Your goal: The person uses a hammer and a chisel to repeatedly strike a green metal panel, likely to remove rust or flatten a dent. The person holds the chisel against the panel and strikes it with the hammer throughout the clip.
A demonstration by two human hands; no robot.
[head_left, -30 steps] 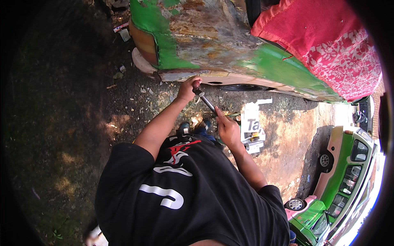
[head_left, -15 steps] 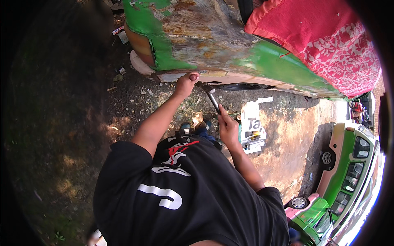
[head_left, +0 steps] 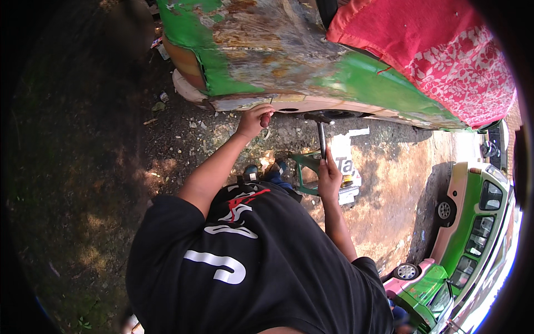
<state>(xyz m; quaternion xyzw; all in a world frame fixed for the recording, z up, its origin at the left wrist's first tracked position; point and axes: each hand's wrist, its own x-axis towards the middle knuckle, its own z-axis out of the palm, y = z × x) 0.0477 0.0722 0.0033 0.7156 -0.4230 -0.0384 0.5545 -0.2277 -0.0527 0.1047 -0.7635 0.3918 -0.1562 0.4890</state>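
My left hand (head_left: 253, 121) is closed around a tool with a rounded reddish-brown handle (head_left: 266, 119). Its far end is hidden, so I cannot tell its kind. The hand is at the lower edge of a vehicle body (head_left: 289, 58), whose green paint is worn down to grey and rusty patches. To the right, my right hand (head_left: 330, 177) grips a hammer (head_left: 322, 139) by its shaft. The hammer's head is up near the vehicle's wheel, apart from the handle in my left hand.
A green plastic stool (head_left: 300, 172) stands by my feet. Beyond it, printed sheets (head_left: 340, 149) lie on the ground with small items on them. Red patterned cloth (head_left: 423, 50) drapes over the vehicle. Another green-and-pink van (head_left: 473, 222) is parked at the right. Debris (head_left: 194, 123) litters the dirt.
My right hand has swung the hammer to the right, away from my left hand. My left hand has tilted, so the handle end points lower. More of the green stool shows.
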